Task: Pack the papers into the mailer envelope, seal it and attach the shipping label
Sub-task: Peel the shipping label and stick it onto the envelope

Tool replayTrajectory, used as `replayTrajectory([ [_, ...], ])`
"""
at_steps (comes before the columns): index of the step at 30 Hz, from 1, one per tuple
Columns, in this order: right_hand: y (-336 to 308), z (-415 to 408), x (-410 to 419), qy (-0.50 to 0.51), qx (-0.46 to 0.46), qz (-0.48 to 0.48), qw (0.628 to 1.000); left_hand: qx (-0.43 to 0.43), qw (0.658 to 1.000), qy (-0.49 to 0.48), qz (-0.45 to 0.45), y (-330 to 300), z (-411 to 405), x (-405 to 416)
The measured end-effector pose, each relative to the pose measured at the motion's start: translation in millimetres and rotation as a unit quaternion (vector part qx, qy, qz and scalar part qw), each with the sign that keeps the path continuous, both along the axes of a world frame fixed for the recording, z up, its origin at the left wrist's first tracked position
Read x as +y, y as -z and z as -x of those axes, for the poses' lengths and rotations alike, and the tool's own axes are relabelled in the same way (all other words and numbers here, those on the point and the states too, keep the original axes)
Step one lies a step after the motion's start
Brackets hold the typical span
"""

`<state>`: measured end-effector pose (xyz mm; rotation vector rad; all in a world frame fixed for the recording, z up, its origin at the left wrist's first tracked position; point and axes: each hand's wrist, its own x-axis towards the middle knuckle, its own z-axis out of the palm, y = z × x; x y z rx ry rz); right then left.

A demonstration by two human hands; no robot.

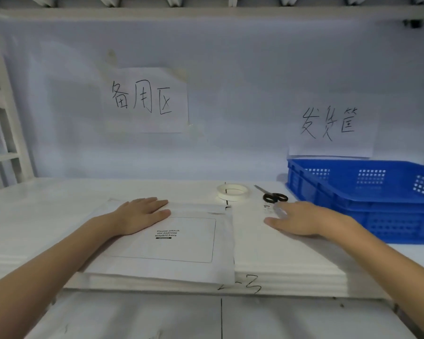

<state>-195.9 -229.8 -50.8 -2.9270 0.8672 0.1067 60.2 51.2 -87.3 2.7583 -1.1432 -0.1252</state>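
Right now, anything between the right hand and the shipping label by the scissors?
Nothing visible. The right hand is open, its fingertips at the small label, which lies flat just in front of the scissors. The path from there left to the mailer envelope is bare tabletop; the left hand presses the mailer's far-left corner.

A packing and shipping station is showing here: handwritten zone signs [146,100] are hanging at 12 o'clock, a blue crate [367,192] sitting at 2 o'clock, tape [233,191] and scissors [272,195] lying on the white surface [47,206].

Tape roll [233,191] and scissors [272,195] lie behind the mailer [181,248], crate [367,192] right.
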Motion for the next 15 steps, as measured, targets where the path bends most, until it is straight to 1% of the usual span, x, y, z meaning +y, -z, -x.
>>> replayTrajectory([
  [2, 2.6, 4.2, 0.9, -0.019, -0.003, -0.039, 0.999, -0.005, 1.000, 0.000, 0.024, -0.4, -2.4, 5.1],
  [4, 1.3, 5.8, -2.4, -0.035, -0.033, -0.066, 0.997, -0.010, 0.999, -0.013, 0.046, -0.7, -3.6, 9.8],
  [6, -1.7, 8.1, -5.7, -0.039, -0.058, -0.098, 0.993, -0.020, 0.998, -0.027, 0.050, -2.8, -3.2, 13.5],
  [8, -5.2, 10.6, -6.9, -0.032, -0.083, -0.154, 0.984, -0.038, 0.998, -0.039, 0.039, -4.5, -2.3, 14.9],
  [10, -6.3, 10.2, -8.4, -0.026, -0.106, -0.199, 0.974, -0.055, 0.996, -0.050, 0.051, -4.6, -3.4, 14.9],
  [13, -4.0, 4.9, -10.3, -0.016, -0.119, -0.235, 0.964, -0.085, 0.991, -0.051, 0.087, -2.0, -7.9, 13.8],
  [15, -1.4, 0.8, -10.5, -0.013, -0.133, -0.255, 0.958, -0.085, 0.989, -0.055, 0.108, -1.9, -10.2, 13.5],
])
